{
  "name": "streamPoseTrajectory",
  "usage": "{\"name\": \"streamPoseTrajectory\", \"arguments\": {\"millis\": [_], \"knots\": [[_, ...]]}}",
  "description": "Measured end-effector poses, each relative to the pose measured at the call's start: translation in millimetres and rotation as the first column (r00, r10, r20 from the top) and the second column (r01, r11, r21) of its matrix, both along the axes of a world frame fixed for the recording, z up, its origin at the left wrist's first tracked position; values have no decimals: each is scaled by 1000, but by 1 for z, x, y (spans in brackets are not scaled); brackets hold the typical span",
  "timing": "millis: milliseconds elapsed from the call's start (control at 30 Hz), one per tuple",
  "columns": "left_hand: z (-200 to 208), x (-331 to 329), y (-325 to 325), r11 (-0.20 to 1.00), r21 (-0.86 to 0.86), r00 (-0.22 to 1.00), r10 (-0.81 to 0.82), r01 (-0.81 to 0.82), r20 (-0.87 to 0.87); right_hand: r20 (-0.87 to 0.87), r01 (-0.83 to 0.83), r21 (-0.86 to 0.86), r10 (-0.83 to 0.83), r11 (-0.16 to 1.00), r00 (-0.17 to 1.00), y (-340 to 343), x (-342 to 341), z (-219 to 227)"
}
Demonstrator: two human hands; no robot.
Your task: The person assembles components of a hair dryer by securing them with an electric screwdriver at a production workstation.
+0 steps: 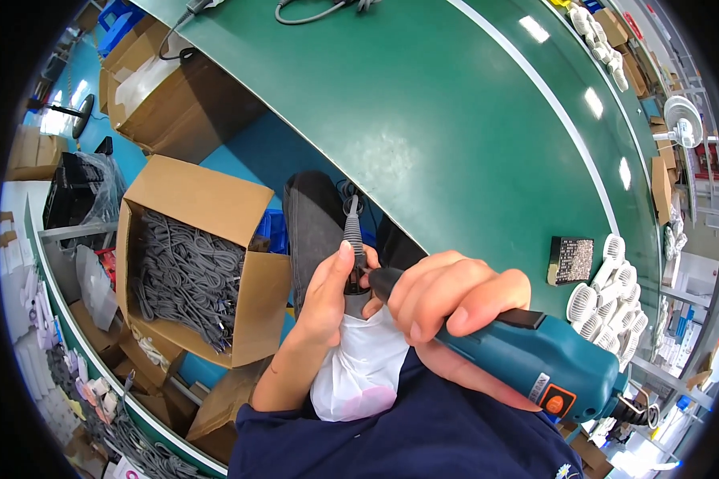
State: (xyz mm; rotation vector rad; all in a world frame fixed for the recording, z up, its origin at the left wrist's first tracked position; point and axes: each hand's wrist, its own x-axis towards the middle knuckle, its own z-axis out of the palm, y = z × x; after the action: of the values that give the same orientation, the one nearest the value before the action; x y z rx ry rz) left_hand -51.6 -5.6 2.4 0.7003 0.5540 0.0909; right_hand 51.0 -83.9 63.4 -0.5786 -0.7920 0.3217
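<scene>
My left hand (pixel 324 294) is closed around the end of a grey handle (pixel 355 306). A ribbed dark grey cord sleeve (pixel 352 230) rises from that end. The rest of the handled item sits in a white bag (pixel 361 369) against my front, so its full shape is hidden. My right hand (pixel 455 297) grips a teal electric screwdriver (pixel 553 363) with an orange switch. Its black nose points left at the handle's end, beside my left fingers. The driver's tip is hidden, and I cannot tell if it touches.
A green table (pixel 423 136) spreads ahead and right. On it lie white bristled brush-like parts (pixel 611 307), a dark box with small metallic pieces (pixel 570 261) and a grey cable (pixel 315 16). An open carton of grey cords (pixel 188 275) stands left, another carton (pixel 168 104) behind it.
</scene>
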Motion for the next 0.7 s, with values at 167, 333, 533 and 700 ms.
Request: {"name": "streamPoseTrajectory", "arguments": {"millis": [167,333,533,700], "knots": [[0,-1,-2,999,-35,999,30,-31,-9,-61,-35,-66,31,997,998,-2,-2,1],[4,-4,-2,999,17,999,47,-46,-14,-40,-50,-6,50,999,998,-2,-4,1],[3,-11,4,983,-144,993,119,-116,12,-164,-61,81,74,995,984,10,22,31],[-6,-29,7,910,-407,933,207,-73,294,51,47,-436,-27,899,998,38,111,76]]}}
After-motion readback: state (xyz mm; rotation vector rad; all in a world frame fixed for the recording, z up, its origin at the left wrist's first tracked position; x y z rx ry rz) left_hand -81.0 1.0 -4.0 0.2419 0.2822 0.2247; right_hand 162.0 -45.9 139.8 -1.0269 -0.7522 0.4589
